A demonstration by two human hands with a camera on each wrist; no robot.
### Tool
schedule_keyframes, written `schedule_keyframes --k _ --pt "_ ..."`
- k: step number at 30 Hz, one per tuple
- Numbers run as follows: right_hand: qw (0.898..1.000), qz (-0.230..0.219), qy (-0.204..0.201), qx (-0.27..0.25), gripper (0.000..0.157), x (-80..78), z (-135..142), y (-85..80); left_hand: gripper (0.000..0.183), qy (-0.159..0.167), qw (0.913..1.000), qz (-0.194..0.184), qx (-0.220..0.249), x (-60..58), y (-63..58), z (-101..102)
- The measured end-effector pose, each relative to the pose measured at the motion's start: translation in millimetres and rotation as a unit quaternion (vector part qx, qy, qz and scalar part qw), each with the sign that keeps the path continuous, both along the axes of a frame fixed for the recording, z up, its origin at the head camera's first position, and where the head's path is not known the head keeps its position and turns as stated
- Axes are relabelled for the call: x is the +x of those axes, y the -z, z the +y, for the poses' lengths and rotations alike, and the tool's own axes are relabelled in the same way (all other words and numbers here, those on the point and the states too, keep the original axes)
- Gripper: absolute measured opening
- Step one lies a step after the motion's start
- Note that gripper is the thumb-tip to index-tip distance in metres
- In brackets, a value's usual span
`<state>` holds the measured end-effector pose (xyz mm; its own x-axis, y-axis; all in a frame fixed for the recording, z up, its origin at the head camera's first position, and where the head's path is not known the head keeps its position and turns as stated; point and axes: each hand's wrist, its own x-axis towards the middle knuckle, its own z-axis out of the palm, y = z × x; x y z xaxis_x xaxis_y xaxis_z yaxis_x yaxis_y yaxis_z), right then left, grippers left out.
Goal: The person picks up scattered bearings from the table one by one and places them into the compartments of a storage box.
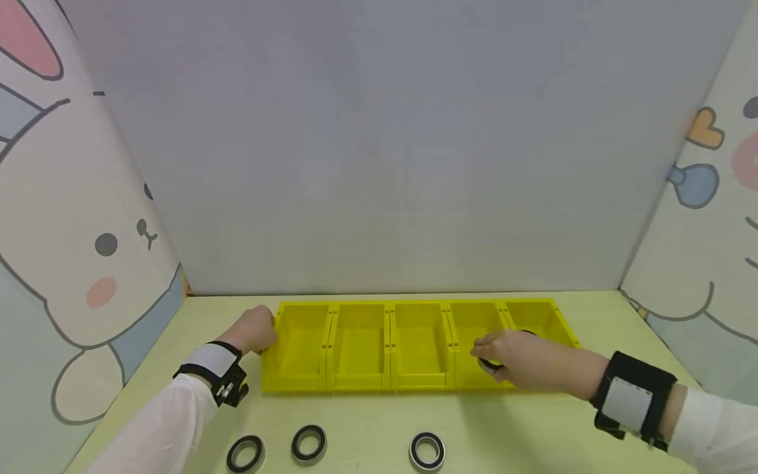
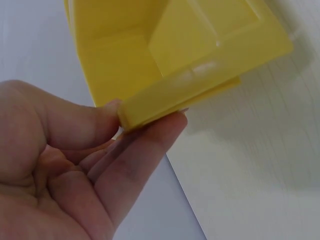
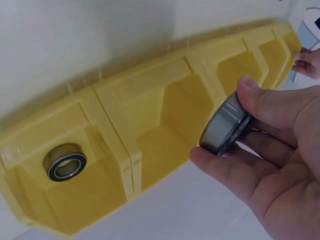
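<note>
A row of joined yellow bins [image 1: 360,380] stands on the table. My left hand [image 1: 256,330] is at the row's left end; in the left wrist view its thumb and fingers pinch the side wall of the end bin [image 2: 150,102]. Over the second bin from the right, my right hand [image 1: 524,355] holds a ball bearing [image 3: 226,126] between thumb and fingertips, its steel outer ring showing in the right wrist view. Another bearing [image 3: 65,162] lies inside the rightmost bin, mostly hidden behind the right hand in the head view.
On the table in front of the bins lie three more bearings, one at left [image 1: 245,453], one beside it [image 1: 308,444] and one near the middle [image 1: 427,451]. A grey panel [image 1: 379,164] rises behind, with cartoon-printed panels on both sides.
</note>
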<state>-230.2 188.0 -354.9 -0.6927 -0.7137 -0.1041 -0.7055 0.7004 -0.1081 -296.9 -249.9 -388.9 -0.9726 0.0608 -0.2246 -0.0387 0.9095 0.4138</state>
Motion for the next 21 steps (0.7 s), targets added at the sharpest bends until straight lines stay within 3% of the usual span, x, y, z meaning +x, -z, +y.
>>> schedule_keyframes --k 4,10,21 --pt "0.999 -0.001 0.037 0.003 0.044 -23.2 -7 0.7 0.007 -0.003 1.0 0.0 0.003 1.4 -1.2 0" --pt "0.998 -0.002 0.068 0.003 0.034 -51.6 -13 15.8 0.007 -0.004 1.0 0.001 0.006 0.9 -0.7 0" --pt "0.996 -0.002 0.083 -0.027 0.012 -83.5 -13 57.8 0.008 -0.002 1.0 0.005 0.0 4.8 -4.3 2"
